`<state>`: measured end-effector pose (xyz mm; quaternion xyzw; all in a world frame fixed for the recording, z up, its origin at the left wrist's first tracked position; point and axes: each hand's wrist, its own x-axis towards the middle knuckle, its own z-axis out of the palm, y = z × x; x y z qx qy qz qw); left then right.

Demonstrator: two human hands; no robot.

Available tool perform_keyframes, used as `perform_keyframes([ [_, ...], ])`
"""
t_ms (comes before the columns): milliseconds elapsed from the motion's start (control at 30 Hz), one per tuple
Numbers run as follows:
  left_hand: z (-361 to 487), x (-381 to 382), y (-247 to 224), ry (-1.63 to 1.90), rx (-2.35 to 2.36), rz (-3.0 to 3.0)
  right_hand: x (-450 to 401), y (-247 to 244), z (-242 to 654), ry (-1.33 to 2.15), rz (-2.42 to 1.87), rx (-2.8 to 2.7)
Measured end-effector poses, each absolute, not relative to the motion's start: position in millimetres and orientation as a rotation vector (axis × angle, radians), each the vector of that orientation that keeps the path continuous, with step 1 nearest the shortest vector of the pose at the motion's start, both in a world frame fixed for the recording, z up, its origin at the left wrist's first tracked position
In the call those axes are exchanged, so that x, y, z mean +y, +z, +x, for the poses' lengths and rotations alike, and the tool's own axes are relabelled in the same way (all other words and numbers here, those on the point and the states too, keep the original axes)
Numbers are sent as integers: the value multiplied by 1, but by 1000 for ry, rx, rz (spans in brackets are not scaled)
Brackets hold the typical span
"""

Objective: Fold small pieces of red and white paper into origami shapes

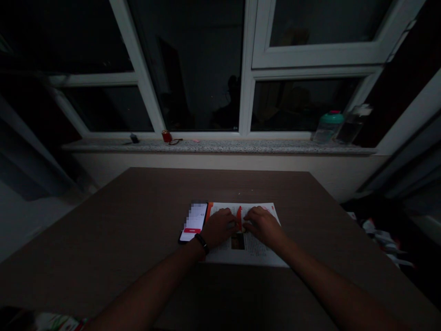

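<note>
A small, pointed red piece (239, 215), which looks like folded paper, stands up between my two hands. My left hand (219, 227), with a dark band on its wrist, has its fingers closed at the piece's left side. From the right, my right hand (263, 225) pinches near its lower edge; the fingertips partly hide the contact. Beneath both hands lies a printed sheet or booklet (258, 258) with an orange left margin, text and a dark picture. A phone (195, 218) with its screen lit lies just left of the sheet, close to my left hand.
The brown table (131, 220) reaches toward a granite windowsill (220, 146). On the sill are a small red jar (166, 136), a small dark object (134, 138), a teal-lidded bottle (329, 126) and another clear bottle (354, 124). The room is dim.
</note>
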<state>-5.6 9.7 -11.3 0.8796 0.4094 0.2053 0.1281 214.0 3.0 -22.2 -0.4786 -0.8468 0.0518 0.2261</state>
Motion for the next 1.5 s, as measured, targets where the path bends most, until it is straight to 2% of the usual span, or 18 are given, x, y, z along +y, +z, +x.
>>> perform_keyframes([
  [467, -4, 14, -15, 680, 1307, 2509, 8, -25, 212, 77, -1358, -2276],
  [833, 0, 15, -12, 740, 1129, 2426, 11, -29, 210, 332, -1218, -2088],
  [1500, -3, 21, -16, 637, 1073, 2625, 13, -23, 217, 323, -1065, -2350],
])
